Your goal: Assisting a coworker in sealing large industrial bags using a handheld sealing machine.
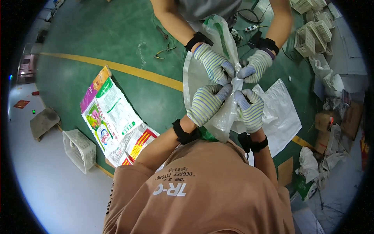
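Note:
Between me and a co-worker stretches a translucent white plastic bag (222,124), its upper part bunched together in the middle. My left hand (208,102), in a striped knit glove, pinches the gathered plastic from the left. From the right, my right hand (249,109) grips the same bunch, thumb toward the middle. Facing me, the co-worker's two gloved hands, one on the left (214,64) and one on the right (256,67), hold the gathered plastic just beyond my fingers. Folds and fingertips hide the exact pinch points.
Printed colourful sacks (117,117) lie on the green floor to my left, near a white plastic crate (80,150). A white sheet (284,113) lies at right. Pliers (165,50) rest beyond. Stacked crates (311,37) and cardboard boxes (327,121) line the right side.

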`<state>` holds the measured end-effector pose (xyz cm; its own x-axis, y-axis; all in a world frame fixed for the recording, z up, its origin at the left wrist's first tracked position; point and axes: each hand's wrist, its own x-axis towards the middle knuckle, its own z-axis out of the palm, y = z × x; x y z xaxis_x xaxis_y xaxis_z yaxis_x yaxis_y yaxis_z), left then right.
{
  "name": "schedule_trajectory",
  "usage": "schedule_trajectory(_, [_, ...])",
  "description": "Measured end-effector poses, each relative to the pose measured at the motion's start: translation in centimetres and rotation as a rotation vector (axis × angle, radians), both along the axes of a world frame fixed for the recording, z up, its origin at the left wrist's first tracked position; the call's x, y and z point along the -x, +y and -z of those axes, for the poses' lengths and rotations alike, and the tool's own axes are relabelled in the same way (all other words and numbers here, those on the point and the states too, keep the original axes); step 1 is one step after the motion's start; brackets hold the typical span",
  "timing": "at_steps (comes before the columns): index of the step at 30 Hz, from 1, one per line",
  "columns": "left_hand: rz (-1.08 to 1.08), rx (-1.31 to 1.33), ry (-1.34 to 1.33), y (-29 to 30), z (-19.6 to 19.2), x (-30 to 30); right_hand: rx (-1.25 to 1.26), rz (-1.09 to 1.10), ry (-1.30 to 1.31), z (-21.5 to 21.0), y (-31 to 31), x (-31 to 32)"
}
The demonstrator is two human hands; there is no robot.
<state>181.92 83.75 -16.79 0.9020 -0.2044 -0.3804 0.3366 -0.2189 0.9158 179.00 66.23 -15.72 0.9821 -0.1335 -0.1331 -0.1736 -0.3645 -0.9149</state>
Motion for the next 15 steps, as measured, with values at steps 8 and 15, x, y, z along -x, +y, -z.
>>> schedule_trajectory(8, [0.103,-0.145,-0.233,-0.94,0.24,0.14,0.069,-0.032,0.025,0.4,0.04,0.38])
schedule_trajectory(15, [0.077,-0.112,-0.267,-0.87,0.67,0.5,0.18,-0.098,-0.128,0.47,0.08,0.65])
